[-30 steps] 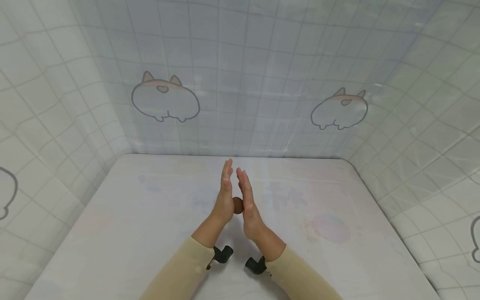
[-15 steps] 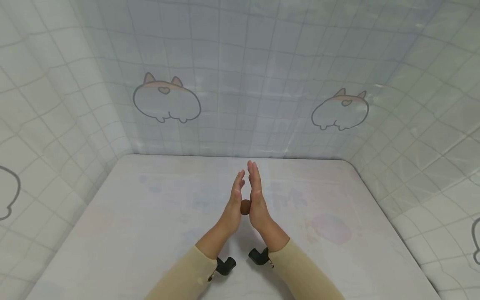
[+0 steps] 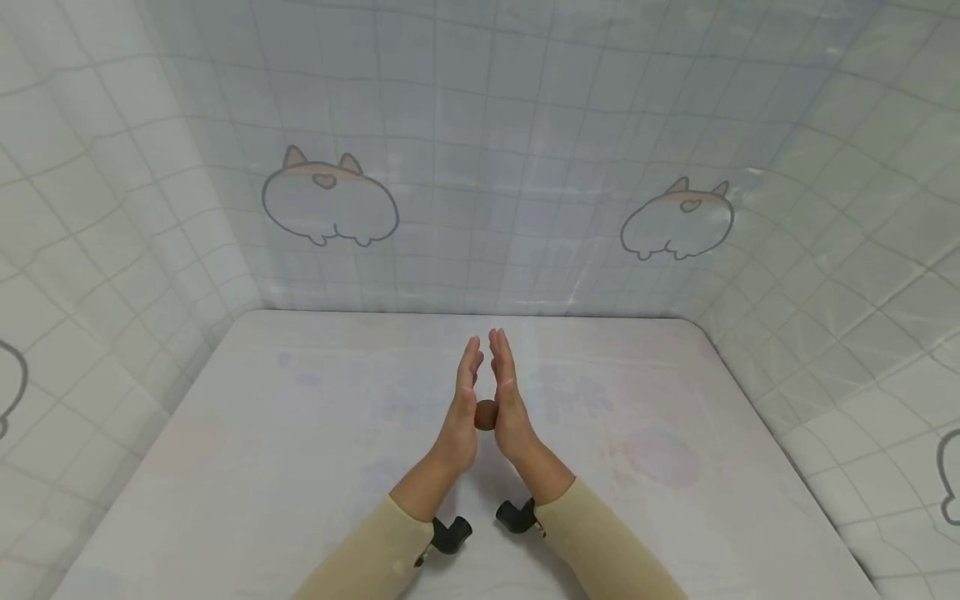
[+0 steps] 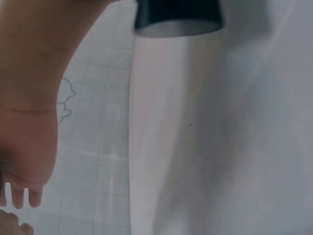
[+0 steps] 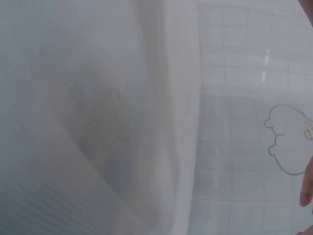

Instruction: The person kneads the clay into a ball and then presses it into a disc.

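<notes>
Between my two palms sits a small brown ball (image 3: 486,415), pressed from both sides above the table. My left hand (image 3: 459,421) touches it from the left with straight fingers pointing away from me. From the right, my right hand (image 3: 513,415) presses it with its fingers likewise straight. The fingertips of the two hands stand slightly apart. The left wrist view catches the left hand (image 4: 27,147) at its left edge, with the ball almost wholly hidden. Only a few fingers (image 5: 306,188) show at the right edge of the right wrist view.
A white table (image 3: 300,433) with faint coloured patches lies beneath the hands. Grid-patterned curtain walls (image 3: 480,167) with animal drawings enclose its back and sides. Black wrist-camera mounts (image 3: 452,535) protrude below both cream sleeves (image 3: 367,550).
The hands slide against each other with the ball between them: first the right goes forward and the left back, then they come nearly level. The ball has shifted slightly right overall.
</notes>
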`<action>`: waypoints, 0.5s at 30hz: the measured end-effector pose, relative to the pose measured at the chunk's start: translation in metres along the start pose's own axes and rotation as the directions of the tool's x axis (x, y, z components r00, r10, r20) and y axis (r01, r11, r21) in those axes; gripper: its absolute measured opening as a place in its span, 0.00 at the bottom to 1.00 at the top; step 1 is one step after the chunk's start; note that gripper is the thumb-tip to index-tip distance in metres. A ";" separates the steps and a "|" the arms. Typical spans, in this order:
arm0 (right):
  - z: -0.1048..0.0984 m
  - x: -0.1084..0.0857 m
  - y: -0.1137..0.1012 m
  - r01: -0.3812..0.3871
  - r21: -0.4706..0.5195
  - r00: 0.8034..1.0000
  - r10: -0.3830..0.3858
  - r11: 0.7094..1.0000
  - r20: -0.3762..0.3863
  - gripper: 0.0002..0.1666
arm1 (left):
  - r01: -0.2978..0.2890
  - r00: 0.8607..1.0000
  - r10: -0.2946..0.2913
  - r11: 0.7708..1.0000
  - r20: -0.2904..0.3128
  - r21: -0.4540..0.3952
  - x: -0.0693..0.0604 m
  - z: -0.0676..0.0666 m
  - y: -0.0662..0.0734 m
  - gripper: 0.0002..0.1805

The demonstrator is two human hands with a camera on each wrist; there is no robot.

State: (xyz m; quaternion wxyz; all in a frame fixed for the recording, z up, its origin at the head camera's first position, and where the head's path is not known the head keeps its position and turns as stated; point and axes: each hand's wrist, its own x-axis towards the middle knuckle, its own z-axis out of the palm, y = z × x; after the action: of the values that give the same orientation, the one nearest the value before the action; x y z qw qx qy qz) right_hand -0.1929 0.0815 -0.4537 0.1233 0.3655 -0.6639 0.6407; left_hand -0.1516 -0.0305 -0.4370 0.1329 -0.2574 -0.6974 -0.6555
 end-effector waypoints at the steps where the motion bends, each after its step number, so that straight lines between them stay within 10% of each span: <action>1: 0.001 -0.001 0.000 -0.005 0.013 1.000 0.005 1.000 0.002 0.48 | -0.004 1.000 0.004 1.000 -0.006 0.003 0.001 0.000 0.001 0.46; 15: 0.010 -0.004 -0.006 0.007 0.098 0.999 -0.002 0.995 -0.051 0.40 | 0.043 0.999 -0.042 0.999 -0.035 0.027 0.007 -0.001 -0.004 0.48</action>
State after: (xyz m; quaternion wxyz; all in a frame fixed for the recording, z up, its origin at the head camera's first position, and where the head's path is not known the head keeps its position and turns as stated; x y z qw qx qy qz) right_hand -0.1829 0.0735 -0.4527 0.1232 0.3562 -0.6277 0.6812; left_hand -0.1602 -0.0297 -0.4367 0.1347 -0.2293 -0.7093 -0.6528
